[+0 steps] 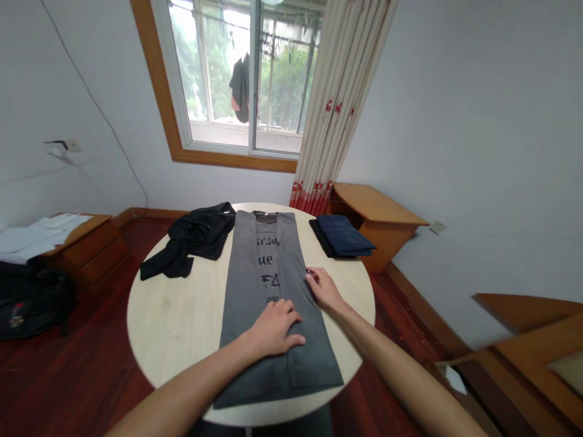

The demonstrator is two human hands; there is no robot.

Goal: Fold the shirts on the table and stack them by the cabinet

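Note:
A dark grey shirt (242, 273) with black lettering is spread lengthwise on the round table, its two sides folded in toward the middle, leaving a strip of print between them. My left hand (276, 328) rests on the lower middle of the shirt, palm down with the fingers loosely spread. At the shirt's right edge, my right hand (323, 287) has its thumb and fingers closed on the fabric. The collar lies at the far end, and the near end reaches almost to the table's front edge.
A crumpled black garment (200, 233) lies at the table's (177, 321) far left. Folded dark blue and black clothes (344, 235) are stacked at the far right. Beyond stand a wooden desk (378, 206) and a curtain (339, 109). A black bag (31, 300) sits on the left.

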